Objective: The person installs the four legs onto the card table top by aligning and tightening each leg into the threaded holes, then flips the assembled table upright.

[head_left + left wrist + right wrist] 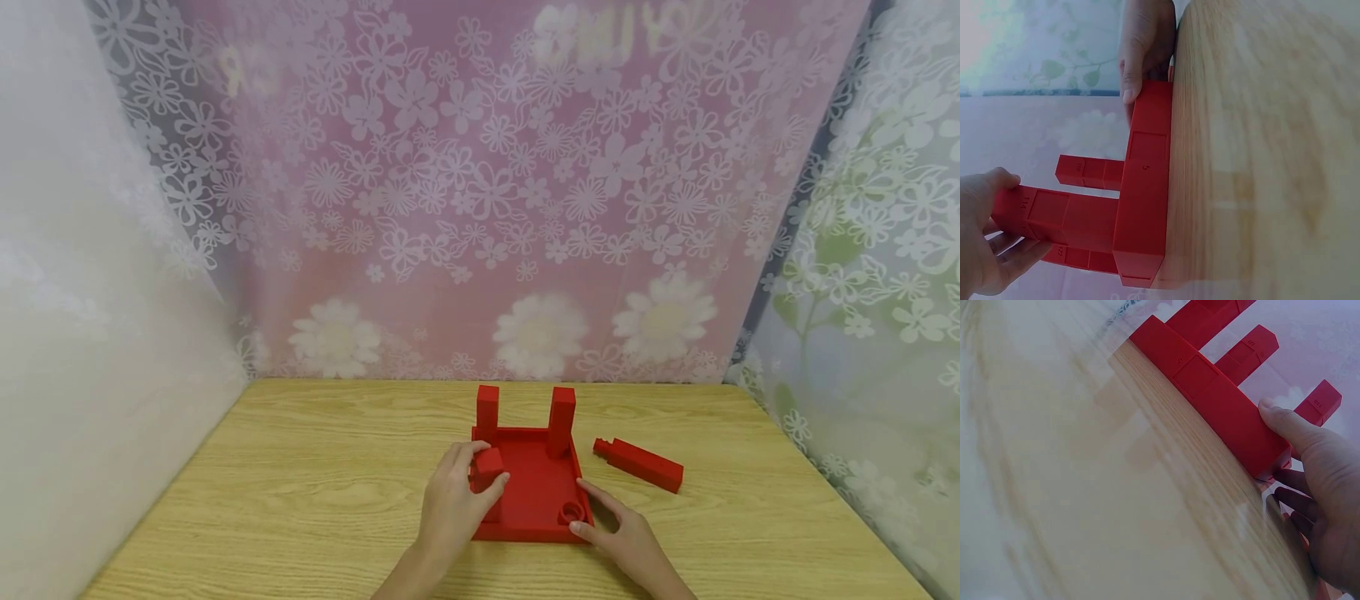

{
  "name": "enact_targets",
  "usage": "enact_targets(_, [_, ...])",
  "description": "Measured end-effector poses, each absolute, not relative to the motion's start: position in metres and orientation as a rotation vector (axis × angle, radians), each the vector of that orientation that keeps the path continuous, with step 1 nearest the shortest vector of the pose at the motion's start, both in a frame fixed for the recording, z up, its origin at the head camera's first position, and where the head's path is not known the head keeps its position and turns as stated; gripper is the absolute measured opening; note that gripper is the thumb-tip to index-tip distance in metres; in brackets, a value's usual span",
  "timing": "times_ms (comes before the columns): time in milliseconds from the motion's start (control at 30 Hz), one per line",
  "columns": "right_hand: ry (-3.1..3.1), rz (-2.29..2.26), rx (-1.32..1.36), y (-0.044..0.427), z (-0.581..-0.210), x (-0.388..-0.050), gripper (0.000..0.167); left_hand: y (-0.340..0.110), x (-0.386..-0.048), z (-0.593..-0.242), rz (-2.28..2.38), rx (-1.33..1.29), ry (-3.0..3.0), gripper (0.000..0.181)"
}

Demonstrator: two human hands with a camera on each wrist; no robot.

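Observation:
A red tray-like base (531,487) with low walls lies on the table, square posts rising from its corners. My left hand (450,504) grips the top of the near-left post (490,463), thumb on one side and fingers on the other. In the left wrist view this post (1063,211) meets the base. My right hand (628,537) holds the base's near-right corner, its thumb beside a round socket (572,512). The right wrist view shows this thumb on the base's wall (1235,419). At the far corners stand a left post (487,410) and a right post (562,418).
A loose red post (645,465) with a notched, narrower end lies on the wooden table (322,475) right of the base. Behind the table hangs a pink flowered curtain (465,208). Pale sheets flank the left (97,333) and right (885,375) sides.

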State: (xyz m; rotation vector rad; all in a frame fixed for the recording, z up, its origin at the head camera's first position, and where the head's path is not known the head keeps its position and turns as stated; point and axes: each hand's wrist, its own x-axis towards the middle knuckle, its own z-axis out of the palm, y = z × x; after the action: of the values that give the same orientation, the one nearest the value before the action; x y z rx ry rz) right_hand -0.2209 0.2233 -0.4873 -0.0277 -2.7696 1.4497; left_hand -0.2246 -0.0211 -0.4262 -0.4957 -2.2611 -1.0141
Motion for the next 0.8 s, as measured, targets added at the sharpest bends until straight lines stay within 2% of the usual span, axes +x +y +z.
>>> enact_targets(800, [-2.764, 1.452, -0.004, 0.2245, -0.4878, -0.221, 0.067, -0.0309, -0.2303, -0.4243, -1.258, -0.595, -2.322, 0.037])
